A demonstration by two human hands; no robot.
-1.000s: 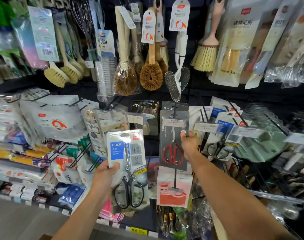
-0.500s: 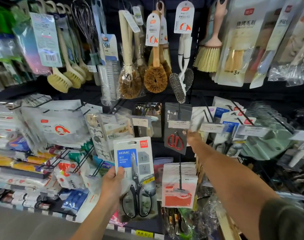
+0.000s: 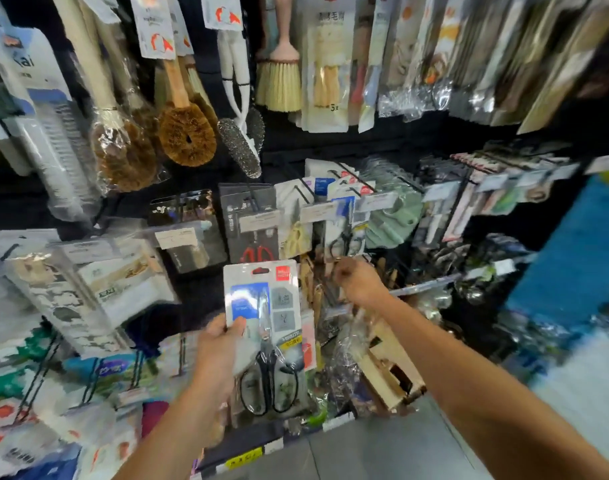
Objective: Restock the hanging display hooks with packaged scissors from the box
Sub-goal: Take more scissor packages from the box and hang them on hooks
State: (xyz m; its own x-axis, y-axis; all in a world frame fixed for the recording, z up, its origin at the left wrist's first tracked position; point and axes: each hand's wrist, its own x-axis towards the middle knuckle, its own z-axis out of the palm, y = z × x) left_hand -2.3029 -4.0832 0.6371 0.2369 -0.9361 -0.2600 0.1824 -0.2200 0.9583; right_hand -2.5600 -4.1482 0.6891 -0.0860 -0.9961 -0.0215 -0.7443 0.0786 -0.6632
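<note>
L hand (image 3: 217, 344) clamps glossy carded scissors pack (image 3: 265, 327), black loop handles; R hand (image 3: 356, 278) curled loosely shut, empty, just right of pack's top.

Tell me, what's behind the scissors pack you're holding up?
Behind the scissors pack in the left hand, a pink-and-white packet peeks out right. The rest there is covered.
</note>
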